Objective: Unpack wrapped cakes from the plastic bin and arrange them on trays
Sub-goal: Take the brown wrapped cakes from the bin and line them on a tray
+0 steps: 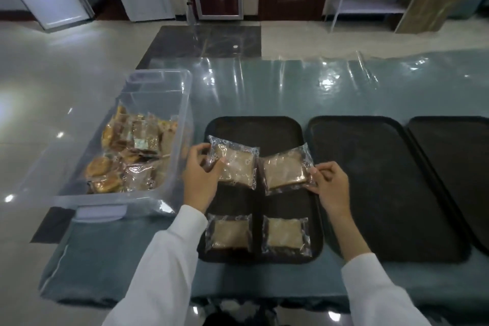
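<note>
A clear plastic bin (148,201) at the left holds several wrapped cakes (132,151). On the nearest black tray (254,124) lie two wrapped square cakes, one at front left (229,233) and one at front right (285,235). My left hand (199,174) grips the left edge of a third wrapped cake (235,164) over the tray's middle. My right hand (329,185) pinches the right edge of a fourth wrapped cake (285,172) beside it. Both cakes are tilted.
Two more black trays, one (383,180) beside the first and one (455,167) at the far right, lie on the blue-green table (291,87) under clear film. A glossy tiled floor lies beyond, with cabinets and a white shelf at the back.
</note>
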The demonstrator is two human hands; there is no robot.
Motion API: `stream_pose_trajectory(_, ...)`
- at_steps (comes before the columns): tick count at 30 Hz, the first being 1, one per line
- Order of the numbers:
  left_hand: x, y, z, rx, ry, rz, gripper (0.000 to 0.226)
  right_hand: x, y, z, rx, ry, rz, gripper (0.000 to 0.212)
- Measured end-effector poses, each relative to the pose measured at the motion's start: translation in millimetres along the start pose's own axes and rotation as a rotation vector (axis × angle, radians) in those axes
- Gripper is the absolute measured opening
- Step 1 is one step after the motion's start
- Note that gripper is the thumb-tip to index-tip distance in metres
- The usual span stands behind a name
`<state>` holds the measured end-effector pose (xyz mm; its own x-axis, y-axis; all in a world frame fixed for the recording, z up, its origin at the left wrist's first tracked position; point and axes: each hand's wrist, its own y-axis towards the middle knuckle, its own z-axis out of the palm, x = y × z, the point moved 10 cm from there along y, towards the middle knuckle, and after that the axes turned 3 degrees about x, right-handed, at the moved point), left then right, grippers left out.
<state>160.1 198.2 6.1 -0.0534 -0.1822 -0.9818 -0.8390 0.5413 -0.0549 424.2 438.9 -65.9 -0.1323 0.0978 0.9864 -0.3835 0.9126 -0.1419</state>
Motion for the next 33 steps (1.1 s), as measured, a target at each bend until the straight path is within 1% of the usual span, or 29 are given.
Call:
stream_pose_trajectory(4, 49, -19, 9, 0.008, 0.037, -0.112, 0.043, -63, -15, -16, 0.009, 0.039, 0.156, 0.009)
stream_pose_trajectory(8, 105, -35, 8, -0.028, 0.027, -0.267, 0.039, -112, -31, -22, 0.015, 0.091, 0.285, 0.012)
stream_pose_trajectory(11, 137, -43, 3, -0.061, 0.027, -0.333, 0.038, -143, -41, -22, 0.027, 0.099, 0.364, 0.011)
stream_pose_trajectory(16, 179, -49, -2, -0.04, 0.094, -0.403, 0.043, -176, -54, -24, 0.025, 0.074, 0.453, 0.007)
stream_pose_trajectory(21, 206, -54, 1, -0.018, 0.147, -0.477, 0.049, -188, -60, -23, 0.003, 0.06, 0.475, 0.006)
stream_pose_trajectory(22, 212, -55, 1, -0.01, 0.17, -0.485, 0.051, -189, -61, -24, 0.003, 0.015, 0.476, 0.006)
stream_pose_trajectory(24, 221, -56, 1, 0.008, 0.214, -0.487, 0.056, -187, -59, -27, 0.018, -0.166, 0.431, 0.006)
stream_pose_trajectory(26, 221, -54, 2, 0.034, 0.286, -0.472, 0.063, -180, -56, -31, 0.036, -0.387, 0.338, 0.008)
stream_pose_trajectory(28, 211, -53, 5, 0.054, 0.342, -0.442, 0.077, -169, -57, -34, 0.037, -0.569, 0.26, 0.006)
stream_pose_trajectory(30, 204, -51, 8, 0.065, 0.376, -0.405, 0.099, -154, -57, -34, 0.011, -0.673, 0.172, 0.01)
stream_pose_trajectory(31, 201, -49, 10, 0.073, 0.399, -0.389, 0.104, -144, -56, -29, 0.012, -0.703, 0.097, 0.011)
stream_pose_trajectory(33, 198, -46, 14, 0.118, 0.49, -0.368, 0.102, -126, -56, -10, 0.066, -0.753, -0.063, 0.014)
